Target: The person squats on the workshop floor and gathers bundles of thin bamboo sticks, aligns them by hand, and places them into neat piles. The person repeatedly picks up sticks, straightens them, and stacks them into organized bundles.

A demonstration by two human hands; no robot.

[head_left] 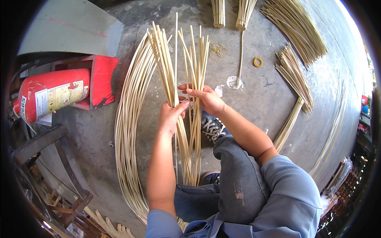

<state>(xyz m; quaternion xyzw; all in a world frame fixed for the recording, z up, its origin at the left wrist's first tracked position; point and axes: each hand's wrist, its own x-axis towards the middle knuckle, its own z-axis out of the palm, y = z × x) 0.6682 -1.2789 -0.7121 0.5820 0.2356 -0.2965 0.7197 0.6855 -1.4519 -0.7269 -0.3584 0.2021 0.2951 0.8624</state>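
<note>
Two hands are seen over the concrete floor [91, 135]: the left hand [171, 116] is closed around a fan of cane strips [186, 71], while the right hand [206, 99] has fingers [189, 90] curled, pinching some strips. Five tied bundles [295, 75] lie beyond.

Pale straw-yellow cane strips [186, 79], red extinguisher [51, 95] (label seemingly yellow), grey floor [258, 91].

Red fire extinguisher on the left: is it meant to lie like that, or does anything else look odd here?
The red fire extinguisher lies on its side beside its red stand rather than upright. Loose yellow rubber bands are scattered on the grey concrete floor. Otherwise, both hands grip pale cane strips tidily.
</note>
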